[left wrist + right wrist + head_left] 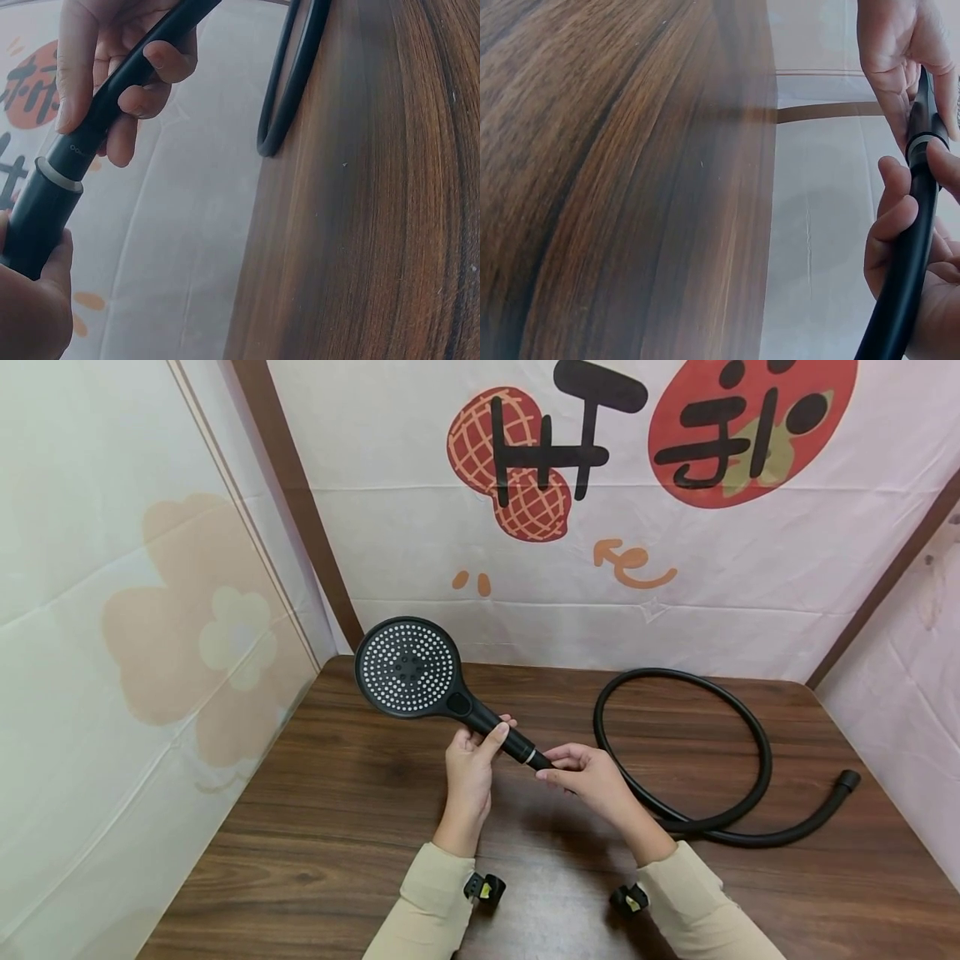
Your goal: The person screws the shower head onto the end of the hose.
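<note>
A black shower head (pixel 408 667) with a round face of pale nozzles is held above the table, its face towards the head camera. My left hand (pixel 471 768) grips its handle (pixel 517 745), thumb on top. At the handle's lower end, my right hand (pixel 588 777) holds the end of a black shower hose (pixel 904 277), fingers curled round it. In the left wrist view the hose's connector (pixel 75 154) meets the handle end at a pale ring (pixel 58 174). Whether the threads are engaged is hidden.
The rest of the hose (pixel 660 672) lies looped on the brown wooden table (pixel 300 860) at the right, its free end fitting (pixel 848 780) near the right edge. Printed cloth walls (pixel 375 552) stand at the back and both sides.
</note>
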The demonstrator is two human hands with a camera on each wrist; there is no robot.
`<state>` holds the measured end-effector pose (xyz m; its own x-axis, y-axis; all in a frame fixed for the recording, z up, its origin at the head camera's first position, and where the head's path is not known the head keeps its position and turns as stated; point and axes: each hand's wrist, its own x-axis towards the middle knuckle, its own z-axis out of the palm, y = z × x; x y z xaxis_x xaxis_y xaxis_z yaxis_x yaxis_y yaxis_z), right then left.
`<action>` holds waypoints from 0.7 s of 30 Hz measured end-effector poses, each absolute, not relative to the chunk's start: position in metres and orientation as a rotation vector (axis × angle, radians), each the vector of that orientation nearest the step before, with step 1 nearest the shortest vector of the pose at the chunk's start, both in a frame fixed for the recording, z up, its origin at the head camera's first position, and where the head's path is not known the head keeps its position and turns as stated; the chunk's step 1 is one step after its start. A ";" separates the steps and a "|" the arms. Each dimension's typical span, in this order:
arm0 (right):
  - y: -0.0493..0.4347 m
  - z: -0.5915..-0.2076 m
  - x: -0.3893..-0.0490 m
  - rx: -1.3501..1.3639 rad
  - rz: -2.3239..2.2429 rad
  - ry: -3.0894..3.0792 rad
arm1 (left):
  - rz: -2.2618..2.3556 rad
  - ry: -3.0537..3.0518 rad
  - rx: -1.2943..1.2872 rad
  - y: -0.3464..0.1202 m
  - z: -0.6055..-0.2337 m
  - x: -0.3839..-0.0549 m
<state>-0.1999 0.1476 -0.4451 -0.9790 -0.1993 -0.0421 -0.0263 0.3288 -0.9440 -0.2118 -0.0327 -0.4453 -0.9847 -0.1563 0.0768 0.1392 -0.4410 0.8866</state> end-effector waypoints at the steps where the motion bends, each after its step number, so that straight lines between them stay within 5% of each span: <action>1: 0.147 -0.445 -0.200 -0.204 -1.733 2.429 | -2.529 -1.552 0.024 -0.033 -0.445 -0.211; 21: 0.147 -0.445 -0.197 -0.212 -1.722 2.464 | -2.510 -1.585 0.037 -0.033 -0.443 -0.209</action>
